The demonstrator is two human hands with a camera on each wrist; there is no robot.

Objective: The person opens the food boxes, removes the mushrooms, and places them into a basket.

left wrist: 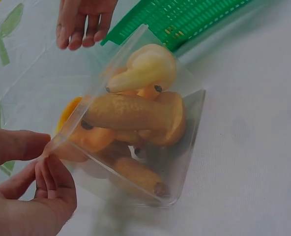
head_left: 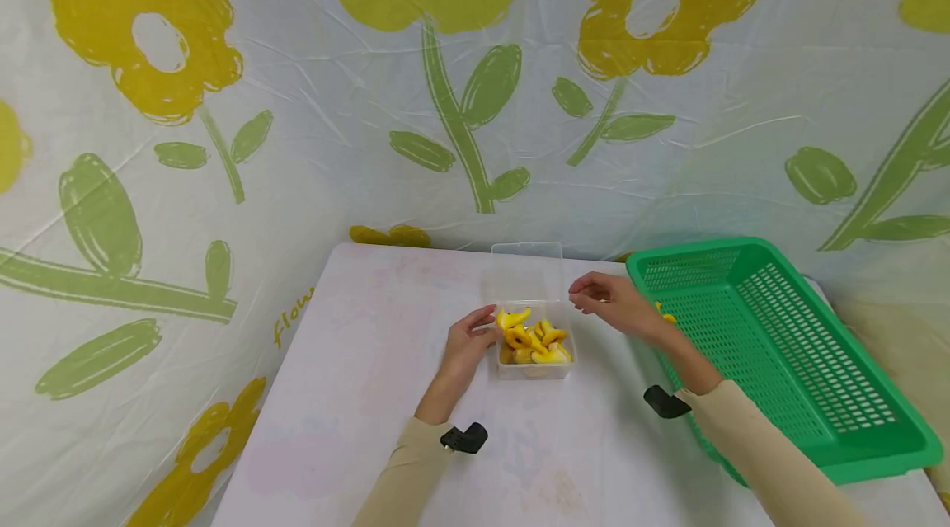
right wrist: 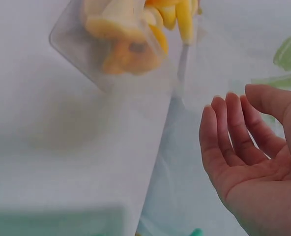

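A clear plastic box (head_left: 534, 372) stands on the table, filled with several yellow mushrooms (head_left: 551, 352); their flared caps and dark stem ends show through the wall in the left wrist view. Its clear lid (head_left: 525, 273) is swung back toward the wall. At the box's left rim, my left hand (head_left: 466, 345) pinches the edge near a corner between thumb and curled fingers (left wrist: 57, 179). My right hand (head_left: 612, 302) hovers to the right of the lid, fingers loosely bent, palm bare in the right wrist view (right wrist: 263, 157).
A large green plastic basket (head_left: 787, 362) with slotted sides stands on the right of the white table (head_left: 356, 395). Small yellow pieces (head_left: 665, 313) lie in it, partly behind my right wrist. A flower-printed cloth (head_left: 297, 139) hangs behind the table.
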